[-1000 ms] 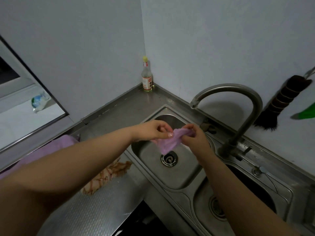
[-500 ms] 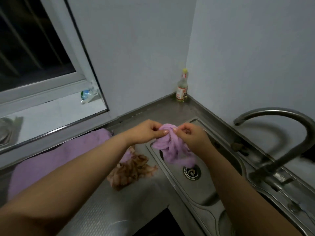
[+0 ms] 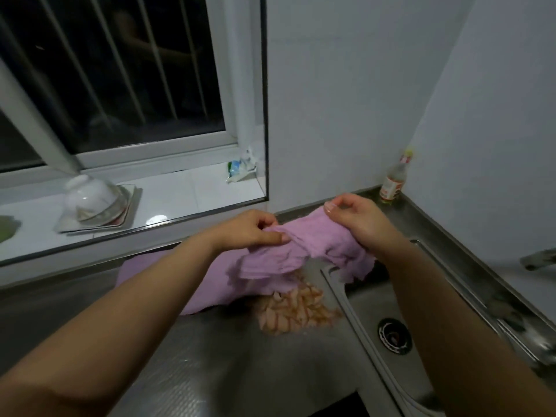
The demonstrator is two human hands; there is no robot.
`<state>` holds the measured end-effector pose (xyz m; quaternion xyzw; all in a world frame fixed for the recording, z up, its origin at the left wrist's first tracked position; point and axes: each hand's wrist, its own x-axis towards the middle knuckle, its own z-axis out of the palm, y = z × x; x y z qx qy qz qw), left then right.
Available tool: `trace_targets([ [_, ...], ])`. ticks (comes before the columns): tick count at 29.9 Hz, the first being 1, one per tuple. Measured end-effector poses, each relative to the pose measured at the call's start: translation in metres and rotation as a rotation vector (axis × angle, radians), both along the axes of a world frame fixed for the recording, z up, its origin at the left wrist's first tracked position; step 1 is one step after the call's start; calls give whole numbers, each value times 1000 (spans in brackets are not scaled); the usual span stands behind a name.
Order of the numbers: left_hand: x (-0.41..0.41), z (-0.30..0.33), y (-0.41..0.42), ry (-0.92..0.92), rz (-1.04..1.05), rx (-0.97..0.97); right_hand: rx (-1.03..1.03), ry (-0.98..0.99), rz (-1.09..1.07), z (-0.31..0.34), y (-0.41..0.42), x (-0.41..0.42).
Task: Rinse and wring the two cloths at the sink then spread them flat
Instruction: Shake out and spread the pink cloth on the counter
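Note:
I hold a small purple cloth in the air above the counter, just left of the sink. My left hand pinches its left top edge and my right hand pinches its right top edge, so the crumpled cloth hangs partly opened between them. A larger purple cloth lies spread on the steel counter under it. A crumpled orange-patterned cloth sits on the counter by the sink's left rim.
The sink drain shows at lower right, with the tap blurred at the right edge. A sauce bottle stands in the back corner. On the window sill sit an upturned white bowl on a tray and a packet.
Both hands carried the purple cloth left, from over the sink basin to above the counter, and pulled it from a tight wad into a wider, partly opened shape. The view swung left.

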<state>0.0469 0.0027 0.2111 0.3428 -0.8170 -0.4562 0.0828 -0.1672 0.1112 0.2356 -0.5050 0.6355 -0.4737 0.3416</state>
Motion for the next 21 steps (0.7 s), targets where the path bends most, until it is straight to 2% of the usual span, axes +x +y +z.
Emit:
trace_targets([
  [3, 26, 1, 0, 100, 178, 74, 156, 527, -29, -5, -14, 20],
  [5, 37, 8, 0, 159, 270, 78, 133, 609, 26, -11, -18, 44],
  [7, 46, 18, 0, 183, 267, 73, 106, 441, 150, -20, -22, 72],
  [9, 51, 29, 1, 167, 223, 94, 137, 176, 263, -26, -25, 100],
  [11, 60, 37, 2, 147, 210, 155, 169, -84, 269, -31, -30, 119],
  [12, 67, 40, 1, 147, 217, 192, 177, -148, 252, -33, -34, 127],
  [17, 102, 40, -5, 94, 311, 251, 162, -276, 204, -28, -52, 147],
  [21, 127, 39, -3, 243, 347, 496, 191, -42, 394, -26, -61, 165],
])
